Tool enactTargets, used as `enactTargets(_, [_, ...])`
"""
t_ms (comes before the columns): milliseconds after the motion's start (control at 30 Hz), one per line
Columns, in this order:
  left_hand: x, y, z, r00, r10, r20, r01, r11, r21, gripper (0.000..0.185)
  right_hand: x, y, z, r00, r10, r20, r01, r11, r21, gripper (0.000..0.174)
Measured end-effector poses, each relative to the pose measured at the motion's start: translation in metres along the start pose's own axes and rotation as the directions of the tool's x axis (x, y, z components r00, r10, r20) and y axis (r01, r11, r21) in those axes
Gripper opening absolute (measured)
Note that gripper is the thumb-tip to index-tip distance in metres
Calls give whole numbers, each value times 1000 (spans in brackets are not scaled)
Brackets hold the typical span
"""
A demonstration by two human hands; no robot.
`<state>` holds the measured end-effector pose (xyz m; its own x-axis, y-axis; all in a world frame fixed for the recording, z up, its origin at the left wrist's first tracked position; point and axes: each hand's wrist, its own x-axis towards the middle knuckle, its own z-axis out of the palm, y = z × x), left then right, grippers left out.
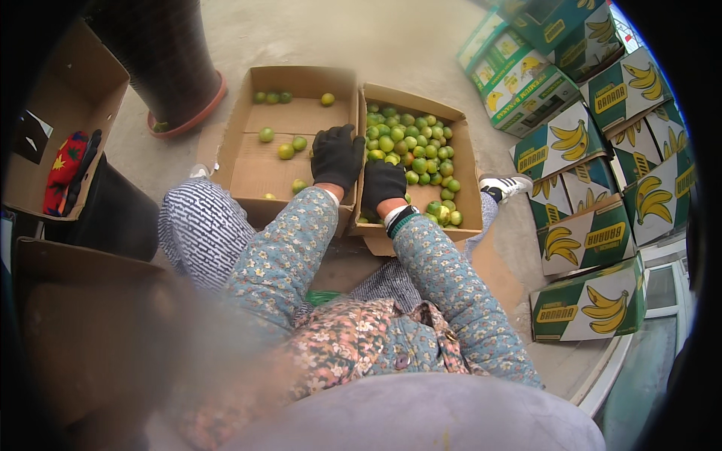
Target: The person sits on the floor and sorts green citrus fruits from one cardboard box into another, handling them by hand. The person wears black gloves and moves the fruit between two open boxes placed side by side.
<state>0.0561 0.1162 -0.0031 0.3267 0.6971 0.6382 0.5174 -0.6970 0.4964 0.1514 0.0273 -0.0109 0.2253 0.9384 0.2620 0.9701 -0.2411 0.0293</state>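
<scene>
Two open cardboard boxes stand side by side on the ground between my legs. In the left box [254, 169] several green and yellowish citrus fruits [286, 151] lie scattered. The right box [471, 186] holds a dense pile of similar small fruits [417, 138], with bare cardboard showing near its front. My left hand [338, 157], in a black glove, is over the left box by its right wall, back upward. Also black-gloved, my right hand [384, 183] reaches down inside the right box at the pile's left side. The fingers' undersides are hidden, so anything held cannot be seen.
Stacked printed banana cartons [586, 242] rise on the right. At upper left stands a large dark pot [169, 62] on a reddish saucer [223, 93]. Another cardboard box [98, 84] at far left holds a red patterned cloth [65, 175], beside a black bucket [127, 208].
</scene>
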Motion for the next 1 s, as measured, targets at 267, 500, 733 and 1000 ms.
enactTargets(267, [8,11,-14,952,302,-47,-302,906,-296,44,-2,56,-29,927,355,120,-372,832,412,54])
enactTargets(500, [4,20,-17,924,321,208,-190,858,-478,60,-22,73,-55,991,87,102,-131,466,875,39])
enactTargets(733, [6,-6,-5,913,-380,149,374,925,63,44,-49,124,-68,784,285,551,-247,958,-144,35])
enactTargets(1000, [9,3,-9,999,-10,-50,1,985,-174,36,-51,133,-43,867,385,316,-447,881,156,50])
